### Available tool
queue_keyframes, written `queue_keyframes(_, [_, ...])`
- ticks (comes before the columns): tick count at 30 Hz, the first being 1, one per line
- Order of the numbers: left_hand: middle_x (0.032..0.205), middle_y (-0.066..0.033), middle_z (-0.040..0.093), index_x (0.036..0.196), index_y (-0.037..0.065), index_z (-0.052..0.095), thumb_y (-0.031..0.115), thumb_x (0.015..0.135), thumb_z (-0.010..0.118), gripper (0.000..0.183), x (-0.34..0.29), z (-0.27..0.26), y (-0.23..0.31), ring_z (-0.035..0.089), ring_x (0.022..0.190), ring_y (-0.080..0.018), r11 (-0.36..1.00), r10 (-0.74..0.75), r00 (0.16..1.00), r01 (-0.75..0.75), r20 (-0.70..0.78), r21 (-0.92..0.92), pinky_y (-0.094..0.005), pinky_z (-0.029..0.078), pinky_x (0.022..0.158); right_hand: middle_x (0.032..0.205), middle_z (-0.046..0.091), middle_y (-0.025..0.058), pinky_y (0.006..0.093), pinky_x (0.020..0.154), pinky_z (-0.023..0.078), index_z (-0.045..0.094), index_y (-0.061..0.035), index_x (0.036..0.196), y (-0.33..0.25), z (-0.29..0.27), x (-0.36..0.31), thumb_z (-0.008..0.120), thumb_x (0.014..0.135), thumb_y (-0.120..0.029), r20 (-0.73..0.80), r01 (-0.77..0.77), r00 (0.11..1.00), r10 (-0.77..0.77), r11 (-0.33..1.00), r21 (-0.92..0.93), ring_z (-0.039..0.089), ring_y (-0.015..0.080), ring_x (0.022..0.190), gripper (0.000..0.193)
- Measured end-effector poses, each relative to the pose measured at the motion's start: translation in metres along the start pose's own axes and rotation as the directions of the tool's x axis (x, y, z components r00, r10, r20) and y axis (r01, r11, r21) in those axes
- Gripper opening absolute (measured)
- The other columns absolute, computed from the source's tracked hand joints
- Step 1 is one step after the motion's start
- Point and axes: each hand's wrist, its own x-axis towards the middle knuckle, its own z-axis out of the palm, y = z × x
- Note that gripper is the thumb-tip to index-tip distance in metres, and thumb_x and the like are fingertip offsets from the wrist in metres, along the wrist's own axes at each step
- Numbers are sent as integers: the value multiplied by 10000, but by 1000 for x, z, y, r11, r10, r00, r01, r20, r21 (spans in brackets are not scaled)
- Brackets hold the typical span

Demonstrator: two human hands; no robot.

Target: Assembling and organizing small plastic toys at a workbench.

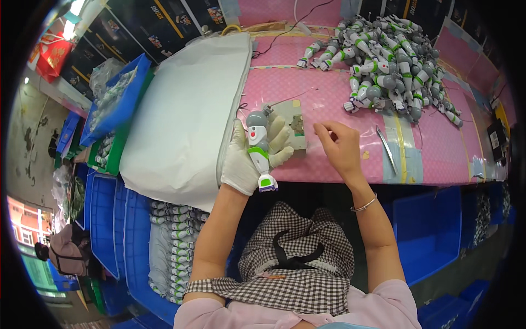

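In my left hand, which wears a white glove, rests a toy limb. The limb is white with a grey ball at the top, grey segments, bright green trim and a purple edge at its lower end. A thin wire runs up to the right from near the grey ball. Right of the glove, my bare right hand hovers over the pink tabletop with fingers curled and thumb against index finger. Whether something small is pinched there is hidden. A flat grey plate with a metal piece lies partly behind the gloved fingers.
A large heap of similar toy limbs covers the back right. Metal tweezers lie right of my right hand. White sheeting covers the table's left part. Blue bins stand below; the left one holds rows of limbs.
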Motion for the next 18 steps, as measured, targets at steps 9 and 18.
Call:
queue_keyframes(9, [1174,-195,545,1303,15,378,541,930,297,650,-17,-15,-30,573,1043,-347,980,-193,979,188,-65,-70,-570,494,828,1056,634,112,218,669,551,586,16,1078,-7,5,12,570,889,-155,254,-320,895,366,130,939,632,105,743,256])
queue_keyframes(18, [962,-110,578,1247,43,441,533,893,438,604,-38,-24,-44,570,702,-194,914,-325,925,361,-197,184,-346,500,617,818,644,47,178,511,421,628,33,987,19,-12,7,573,869,-140,351,-381,916,192,689,617,537,49,606,216])
